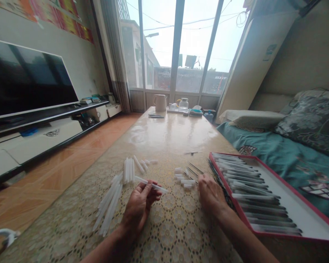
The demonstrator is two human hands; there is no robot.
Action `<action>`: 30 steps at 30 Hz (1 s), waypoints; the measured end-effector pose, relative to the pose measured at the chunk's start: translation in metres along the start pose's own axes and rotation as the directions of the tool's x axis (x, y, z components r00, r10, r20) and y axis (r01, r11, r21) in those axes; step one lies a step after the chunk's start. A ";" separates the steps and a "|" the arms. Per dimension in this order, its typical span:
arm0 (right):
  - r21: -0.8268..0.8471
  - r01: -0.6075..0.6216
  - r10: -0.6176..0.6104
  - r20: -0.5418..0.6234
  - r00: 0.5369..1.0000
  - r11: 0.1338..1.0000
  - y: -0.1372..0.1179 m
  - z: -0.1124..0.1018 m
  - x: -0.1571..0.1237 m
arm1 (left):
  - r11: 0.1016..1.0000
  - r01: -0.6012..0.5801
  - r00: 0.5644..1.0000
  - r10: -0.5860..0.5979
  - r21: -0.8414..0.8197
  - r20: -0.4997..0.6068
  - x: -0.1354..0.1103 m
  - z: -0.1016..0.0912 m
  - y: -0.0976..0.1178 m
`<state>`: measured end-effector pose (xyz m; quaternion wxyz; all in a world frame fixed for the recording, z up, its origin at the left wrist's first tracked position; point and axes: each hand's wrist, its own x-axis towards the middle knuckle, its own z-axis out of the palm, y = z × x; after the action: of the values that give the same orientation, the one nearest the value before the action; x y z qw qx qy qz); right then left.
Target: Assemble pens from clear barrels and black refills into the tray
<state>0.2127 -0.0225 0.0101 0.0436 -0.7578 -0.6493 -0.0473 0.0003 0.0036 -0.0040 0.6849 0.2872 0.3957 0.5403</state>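
Observation:
My left hand (pixel 140 204) is closed on a white pen barrel (pixel 151 185), held level above the patterned table cover (pixel 170 226). My right hand (pixel 210 193) rests palm down on the table, its fingers curled over small white caps (pixel 184 179) and thin dark refills (pixel 194 168); whether it grips one is hidden. Left of my left hand lies a spread of several white barrels (pixel 112 201), with a second bunch (pixel 128 170) further back. A red-rimmed tray (pixel 290 233) at my right holds rows of finished pens (pixel 249 190).
A white jug (pixel 160 102), a glass teapot (pixel 183 104) and small items stand at the table's far end by the window. A television (pixel 24 80) on a low cabinet is at left across an orange floor. A teal-covered sofa (pixel 279 153) with cushions is at right.

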 end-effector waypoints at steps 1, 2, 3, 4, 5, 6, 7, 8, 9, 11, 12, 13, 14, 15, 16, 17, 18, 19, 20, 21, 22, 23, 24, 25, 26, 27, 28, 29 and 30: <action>0.001 0.002 -0.002 -0.003 1.000 1.000 0.002 0.001 0.001 | 1.000 0.001 1.000 -0.001 0.000 0.000 0.000 0.000 0.000; 0.004 0.008 -0.008 -0.008 1.000 1.000 0.004 0.002 0.002 | 1.000 0.002 1.000 -0.002 -0.001 0.000 0.000 0.000 0.000; 0.006 0.014 -0.014 -0.015 1.000 1.000 0.007 0.002 0.002 | 1.000 0.003 1.000 -0.003 -0.004 -0.003 0.000 0.000 0.000; 0.004 0.016 -0.016 -0.024 1.000 1.000 0.009 0.003 0.002 | 1.000 0.003 1.000 -0.003 -0.010 -0.006 0.000 0.000 0.000; 0.006 0.019 -0.018 -0.041 0.999 1.000 0.010 0.003 0.002 | 1.000 0.000 1.000 0.000 -0.020 -0.013 0.001 0.000 0.000; 0.024 0.028 -0.026 -0.066 0.997 0.999 0.012 0.003 0.002 | 0.999 -0.002 1.000 0.001 -0.032 -0.016 0.001 0.000 0.000; 0.066 0.050 -0.044 -0.093 0.995 0.997 0.012 0.002 0.001 | 0.999 -0.003 1.000 0.002 -0.048 -0.016 0.001 -0.001 -0.001; 0.138 0.085 -0.068 -0.121 0.990 0.987 0.012 0.001 0.000 | 0.998 -0.002 1.000 0.001 -0.067 -0.014 0.002 -0.002 0.000; 0.230 0.127 -0.094 -0.148 0.984 0.965 0.011 -0.001 -0.002 | 0.996 0.000 1.000 -0.001 -0.087 -0.011 0.002 -0.002 0.000; 0.417 0.210 -0.135 -0.201 0.970 0.884 0.006 -0.004 -0.007 | 0.992 -0.003 1.000 0.000 -0.126 -0.018 0.002 -0.003 0.001; 0.482 0.239 -0.148 -0.221 0.964 0.843 0.002 -0.006 -0.010 | 0.990 -0.007 1.000 0.003 -0.143 -0.028 0.003 -0.003 0.002; 0.524 0.264 -0.156 -0.241 0.958 0.810 -0.002 -0.007 -0.013 | 0.987 -0.011 0.999 0.004 -0.159 -0.042 0.003 -0.003 0.004; 0.549 0.287 -0.164 -0.263 0.951 0.785 -0.006 -0.009 -0.016 | 0.985 -0.010 0.998 0.001 -0.171 -0.056 0.003 -0.003 0.005; 0.563 0.306 -0.171 -0.281 0.944 0.767 -0.009 -0.009 -0.019 | 0.984 -0.007 0.998 -0.005 -0.181 -0.070 0.003 -0.003 0.006; 0.575 0.322 -0.177 -0.294 0.939 0.752 -0.012 -0.010 -0.021 | 0.982 -0.002 0.997 -0.014 -0.188 -0.082 0.003 -0.002 0.007; 0.584 0.334 -0.182 -0.305 0.935 0.739 -0.015 -0.010 -0.023 | 0.981 0.001 0.995 -0.019 -0.195 -0.094 0.004 -0.002 0.007; 0.591 0.343 -0.184 -0.314 0.932 0.730 -0.016 -0.010 -0.024 | 0.980 0.000 0.995 -0.021 -0.200 -0.102 0.004 -0.002 0.007; 0.597 0.349 -0.184 -0.320 0.929 0.722 -0.017 -0.009 -0.025 | 0.980 -0.001 0.994 -0.020 -0.201 -0.104 0.004 -0.002 0.007; 0.602 0.354 -0.186 -0.324 0.928 0.716 -0.017 -0.009 -0.025 | 0.980 -0.005 0.995 -0.016 -0.200 -0.103 0.003 -0.002 0.007; 0.606 0.357 -0.189 -0.324 0.927 0.711 -0.018 -0.009 -0.025 | 0.981 -0.006 0.995 -0.013 -0.196 -0.098 0.003 -0.002 0.007; 0.612 0.358 -0.190 -0.323 0.927 0.706 -0.018 -0.008 -0.025 | 0.982 -0.005 0.996 -0.012 -0.190 -0.090 0.003 -0.002 0.007; 0.619 0.356 -0.190 -0.320 0.928 0.700 -0.017 -0.008 -0.025 | 0.983 -0.002 0.997 -0.013 -0.184 -0.079 0.002 -0.002 0.006; 0.626 0.356 -0.190 -0.317 0.929 0.693 -0.018 -0.008 -0.025 | 0.984 0.003 0.998 -0.016 -0.180 -0.069 0.002 -0.002 0.006; 0.634 0.357 -0.192 -0.315 0.929 0.686 -0.018 -0.008 -0.025 | 0.984 0.008 0.998 -0.019 -0.177 -0.060 0.002 -0.002 0.006; 0.640 0.358 -0.193 -0.315 0.929 0.680 -0.018 -0.009 -0.026 | 0.984 0.013 0.998 -0.023 -0.178 -0.052 0.001 -0.002 0.005; 0.647 0.360 -0.195 -0.314 0.929 0.672 -0.019 -0.009 -0.026 | 0.984 0.018 0.999 -0.026 -0.179 -0.044 0.001 -0.002 0.005; 0.654 0.363 -0.198 -0.315 0.928 0.663 -0.019 -0.009 -0.026 | 0.983 0.019 0.999 -0.027 -0.181 -0.038 0.002 -0.002 0.004; 0.662 0.364 -0.199 -0.314 0.928 0.655 -0.019 -0.009 -0.026 | 0.983 0.020 0.999 -0.027 -0.183 -0.032 0.002 -0.002 0.004; 0.670 0.363 -0.195 -0.314 0.929 0.648 -0.019 -0.010 -0.026 | 0.982 0.020 0.999 -0.025 -0.185 -0.028 0.002 -0.002 0.003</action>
<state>0.1893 -0.0465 0.0164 0.3975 -0.5605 -0.7161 0.1226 -0.0032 0.0067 -0.0031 0.7087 0.2097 0.3572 0.5711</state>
